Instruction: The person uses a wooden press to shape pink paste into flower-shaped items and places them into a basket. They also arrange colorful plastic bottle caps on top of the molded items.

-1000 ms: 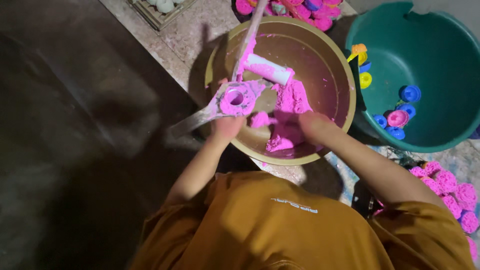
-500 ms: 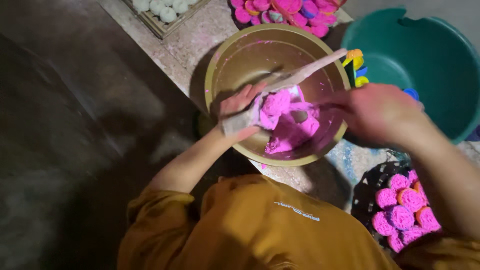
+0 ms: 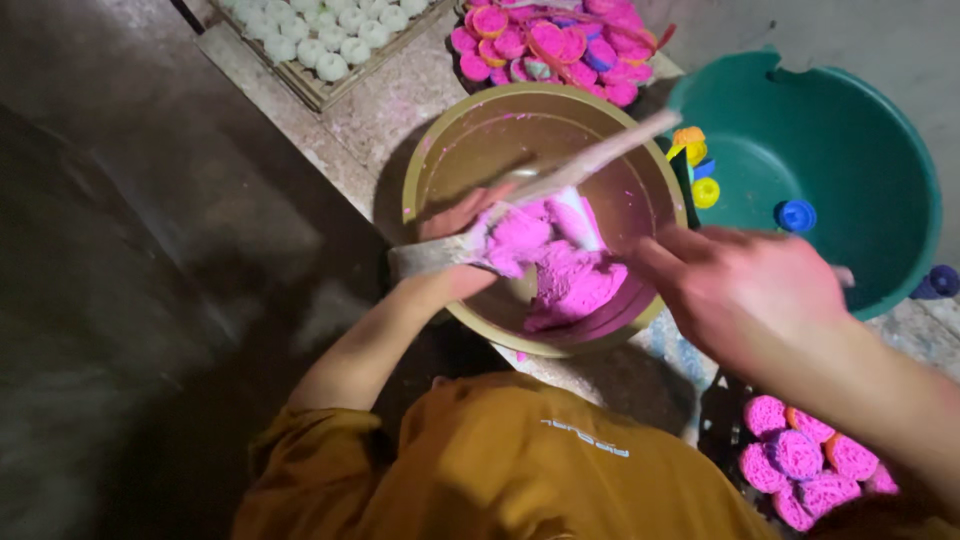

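Head-camera view showed us our left hand (image 3: pixel 455 250) at the near rim of a round, olive-gold bowl (image 3: pixel 440 160), its fingers wrapped around a flat, powder-caked mould (image 3: pixel 440 255) that lay across the rim. That hand rested against a heap of bright pink, crumbly, damp-looking powder (image 3: pixel 565 265) piled in the bowl's bottom. A long pale stick (image 3: pixel 600 155), dusted pink, lay slanted across the bowl from the mould up towards the far right rim.

Our right hand (image 3: pixel 745 290) hovered blurred just beside the bowl's right edge, fingers stretched loosely towards the powder and gripping nothing we could make out.

Further out, a smooth, deep green plastic tub (image 3: pixel 850 130) stood to the right, with small blue and yellow round caps (image 3: pixel 797 215) lying inside it. Beyond the bowl lay a pile of pink, ridged round cakes (image 3: pixel 550 40), and to its left a shallow tray of white balls (image 3: pixel 330 40). More pink ridged cakes (image 3: pixel 800 460) sat at the lower right. All rested on a speckled, dusty stone floor (image 3: pixel 380 110). Our mustard-orange shirt (image 3: pixel 500 470) filled the foreground.
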